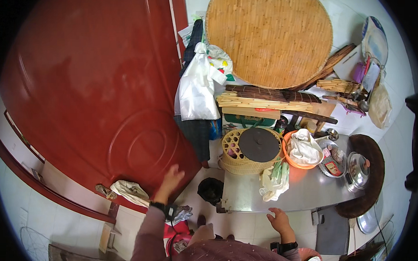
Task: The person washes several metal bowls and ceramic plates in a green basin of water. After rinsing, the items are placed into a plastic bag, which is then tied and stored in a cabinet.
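Note:
My left hand (171,182) is raised in front of the red door (93,92), fingers somewhat spread and holding nothing. Beside it, a white cloth (131,192) hangs by the metal door handle (105,191). My right hand (279,221) is empty too, its fingers apart close to the front edge of the stainless steel table (241,197). Just beyond that hand lies a white plastic bag (274,184) with green vegetables showing at its mouth. Behind the bag stands a woven bamboo basket (251,165), partly topped by a dark round lid (259,144).
On the table are an orange basin (289,160) holding white cloth, a metal plate (332,169) with packets, and a lidded steel pot (357,172). A black bin (210,190) stands on the floor by the table. A large round bamboo tray (269,39) leans against the wall.

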Demonstrator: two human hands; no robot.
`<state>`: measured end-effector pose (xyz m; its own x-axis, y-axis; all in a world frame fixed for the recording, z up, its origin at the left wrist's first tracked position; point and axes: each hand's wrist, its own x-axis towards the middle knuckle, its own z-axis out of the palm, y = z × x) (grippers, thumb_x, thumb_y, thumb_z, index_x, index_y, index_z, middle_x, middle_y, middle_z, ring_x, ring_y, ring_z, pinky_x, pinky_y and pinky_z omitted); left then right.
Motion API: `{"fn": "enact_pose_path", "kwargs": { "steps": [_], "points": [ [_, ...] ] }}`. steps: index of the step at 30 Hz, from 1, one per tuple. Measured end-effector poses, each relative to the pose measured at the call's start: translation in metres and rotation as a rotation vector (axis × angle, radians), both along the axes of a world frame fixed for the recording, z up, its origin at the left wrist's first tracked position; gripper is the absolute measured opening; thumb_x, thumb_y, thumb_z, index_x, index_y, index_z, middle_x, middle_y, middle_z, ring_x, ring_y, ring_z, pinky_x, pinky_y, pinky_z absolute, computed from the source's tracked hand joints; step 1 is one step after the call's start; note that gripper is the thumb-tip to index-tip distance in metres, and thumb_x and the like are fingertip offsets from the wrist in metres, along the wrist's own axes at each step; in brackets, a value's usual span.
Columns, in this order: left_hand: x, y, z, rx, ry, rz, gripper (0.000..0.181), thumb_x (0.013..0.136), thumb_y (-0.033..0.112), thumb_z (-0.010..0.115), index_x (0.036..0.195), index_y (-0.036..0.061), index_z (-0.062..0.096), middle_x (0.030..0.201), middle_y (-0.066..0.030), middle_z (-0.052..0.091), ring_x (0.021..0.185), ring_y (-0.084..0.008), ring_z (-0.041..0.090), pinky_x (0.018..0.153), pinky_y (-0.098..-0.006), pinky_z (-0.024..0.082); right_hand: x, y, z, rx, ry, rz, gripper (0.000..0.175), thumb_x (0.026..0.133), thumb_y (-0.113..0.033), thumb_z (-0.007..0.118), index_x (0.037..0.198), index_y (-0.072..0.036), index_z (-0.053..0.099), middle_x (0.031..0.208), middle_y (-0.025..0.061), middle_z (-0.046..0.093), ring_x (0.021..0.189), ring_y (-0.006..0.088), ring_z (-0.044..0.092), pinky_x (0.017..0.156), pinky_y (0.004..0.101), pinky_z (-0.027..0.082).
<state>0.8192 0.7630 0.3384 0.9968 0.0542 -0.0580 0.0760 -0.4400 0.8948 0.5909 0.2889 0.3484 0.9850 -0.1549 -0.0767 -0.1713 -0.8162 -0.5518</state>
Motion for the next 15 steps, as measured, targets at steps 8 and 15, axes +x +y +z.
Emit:
{"fn": "enact_pose_path", "kwargs": {
  "steps": [8,15],
  "points": [
    [0.24,-0.013,0.112,-0.014,-0.738,0.299,0.081,0.074,0.025,0.08,0.141,0.0015,0.039,0.14,-0.0211,0.043,0.124,-0.0316,0.047,0.101,-0.0393,0.042,0.077,0.047,0.081,0.114,-0.153,-0.018,0.033,0.085,-0.018,0.068,0.115,-0.006,0.063,0.11,0.0186,0.065,0.102,0.0369,0.062,0.088,0.0412,0.049],
    [0.264,-0.113,0.102,-0.383,-0.182,-0.282,0.09,0.074,0.019,0.078,0.148,0.0086,0.028,0.127,-0.0217,0.055,0.096,-0.0247,0.064,0.083,-0.0355,0.052,0.187,0.158,0.16,0.146,-0.239,0.168,0.029,0.087,-0.011,0.065,0.115,-0.004,0.063,0.11,0.0173,0.066,0.101,0.0339,0.063,0.086,0.0368,0.05]
  ]
}}
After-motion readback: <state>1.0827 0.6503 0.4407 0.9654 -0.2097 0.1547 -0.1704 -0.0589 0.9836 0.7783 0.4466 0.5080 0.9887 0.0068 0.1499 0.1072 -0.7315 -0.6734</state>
